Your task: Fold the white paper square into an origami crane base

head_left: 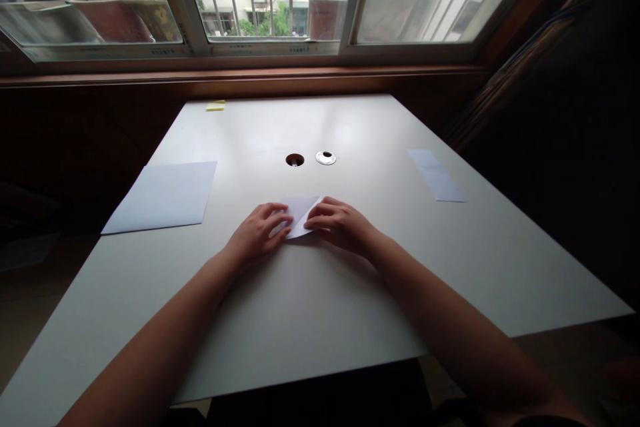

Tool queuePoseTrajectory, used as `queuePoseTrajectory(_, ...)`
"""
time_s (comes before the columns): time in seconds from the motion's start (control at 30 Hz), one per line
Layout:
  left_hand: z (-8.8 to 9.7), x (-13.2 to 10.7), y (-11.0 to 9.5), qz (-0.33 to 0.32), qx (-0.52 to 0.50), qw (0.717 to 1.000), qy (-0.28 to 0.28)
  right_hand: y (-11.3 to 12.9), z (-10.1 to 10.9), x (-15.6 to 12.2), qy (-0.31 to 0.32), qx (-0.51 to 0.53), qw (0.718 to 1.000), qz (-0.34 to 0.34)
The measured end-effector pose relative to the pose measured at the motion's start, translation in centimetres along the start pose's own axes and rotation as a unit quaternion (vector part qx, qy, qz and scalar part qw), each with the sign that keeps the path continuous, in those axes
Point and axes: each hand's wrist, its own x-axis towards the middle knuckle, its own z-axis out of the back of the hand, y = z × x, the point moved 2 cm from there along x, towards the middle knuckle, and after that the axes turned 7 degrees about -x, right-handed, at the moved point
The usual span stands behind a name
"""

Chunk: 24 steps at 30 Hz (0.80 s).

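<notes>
Between my hands, near the middle of the table, is a small sheet of white paper (301, 208) with a diagonal fold running across it. My left hand (260, 230) holds its left side, with the fingers bent over the paper and the thumb at the lower edge. On the right, my right hand (340, 221) has its curled fingers closed on the folded flap. The fingertips hide parts of both side edges of the paper.
A stack of white paper (163, 197) lies at the table's left edge, and a narrow paper strip (437, 175) at the right. Beyond my hands are a round cable hole (295, 160) and its loose cover (326, 158). Yellow sticky notes (216, 106) lie at the far left.
</notes>
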Motion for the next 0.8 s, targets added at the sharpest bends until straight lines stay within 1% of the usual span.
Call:
queuePoseTrajectory(0.07,-0.2,-0.1,0.4,0.010,0.004,1.000,0.010,-0.2,-0.1,0.0,-0.001,0.005,1.000,0.008)
queuePoseTrajectory(0.2,-0.3,-0.1,0.6,0.006,0.030,0.999,0.020,-0.4,-0.5,0.0,0.003,0.003,1.000,0.018)
queuePoseTrajectory(0.3,-0.3,-0.2,0.8,0.009,0.076,0.997,0.019,-0.2,-0.7,0.0,0.015,0.000,1.000,0.003)
queuePoseTrajectory(0.4,-0.4,-0.3,1.0,0.026,0.107,0.994,0.019,-0.1,-0.6,-0.1,0.026,-0.007,0.999,-0.024)
queuePoseTrajectory(0.53,-0.5,-0.4,1.2,0.038,0.101,0.994,0.017,-0.3,-0.6,-0.3,0.039,0.005,0.999,-0.036)
queuePoseTrajectory(0.7,-0.3,-0.3,1.6,0.056,0.083,0.995,-0.012,-0.2,-0.5,-0.1,0.031,0.029,0.999,-0.005)
queuePoseTrajectory(0.8,-0.1,-0.2,1.6,0.057,0.076,0.995,-0.017,0.0,-0.4,0.1,0.027,0.033,0.999,0.002)
